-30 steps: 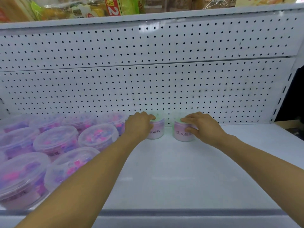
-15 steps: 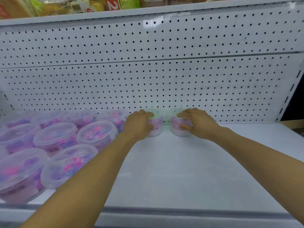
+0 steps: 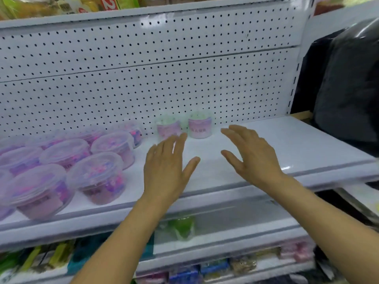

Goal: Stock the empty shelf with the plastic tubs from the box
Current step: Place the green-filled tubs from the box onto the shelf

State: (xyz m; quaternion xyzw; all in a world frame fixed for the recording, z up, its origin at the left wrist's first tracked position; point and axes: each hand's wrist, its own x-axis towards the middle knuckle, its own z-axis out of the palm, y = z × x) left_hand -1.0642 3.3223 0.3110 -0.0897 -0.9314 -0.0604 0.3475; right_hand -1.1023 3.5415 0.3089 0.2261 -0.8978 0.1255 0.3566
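The shelf [image 3: 266,152] is standing largely bare across its middle and right, backed by a white pegboard panel [image 3: 143,78]. A dark plastic-wrapped bulk [image 3: 348,89] is sitting just beyond the shelf's right end. The box named in the task is not showing in this view.

The wide tubs [image 3: 98,175] with clear lids are occupying the left portion of the shelf in rows; roughly ten are visible, though those at the left edge are blurring and running out of frame, so the count is not firm. The small tubs number two: the left small tub [image 3: 168,128] and the right small tub [image 3: 200,126] are standing upright, just beside each other, against the pegboard at the rear.

The left hand [image 3: 166,171] is hovering flat with fingers spread, gripping nothing. The right hand [image 3: 250,154] is likewise splayed and empty. Both small tubs are lying ahead of the hands, towards the back; the left hand's fingertips are nearer the left small tub.

Judgement: placement of this pair is appearing complete, and the next tubs will presumably have to come from the unseen box.
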